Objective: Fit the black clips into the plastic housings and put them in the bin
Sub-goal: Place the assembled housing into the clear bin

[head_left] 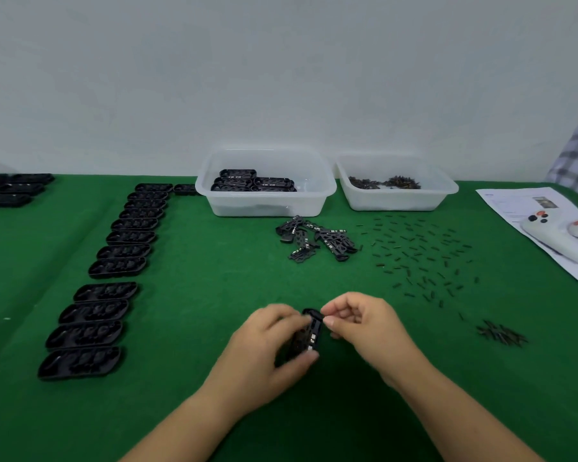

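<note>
Green table (214, 295); hands-held housing (311, 331) lengthwise away.

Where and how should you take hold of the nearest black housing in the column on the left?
Grip the nearest housing across its two long edges, coming straight down from above. It lies flat on the green cloth, cavity up, with its neighbour close behind but open cloth in front.

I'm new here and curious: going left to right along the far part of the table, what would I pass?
Row of black housings → bin with finished housings → bin of small dark parts → paper sheet → white game controller.
</note>
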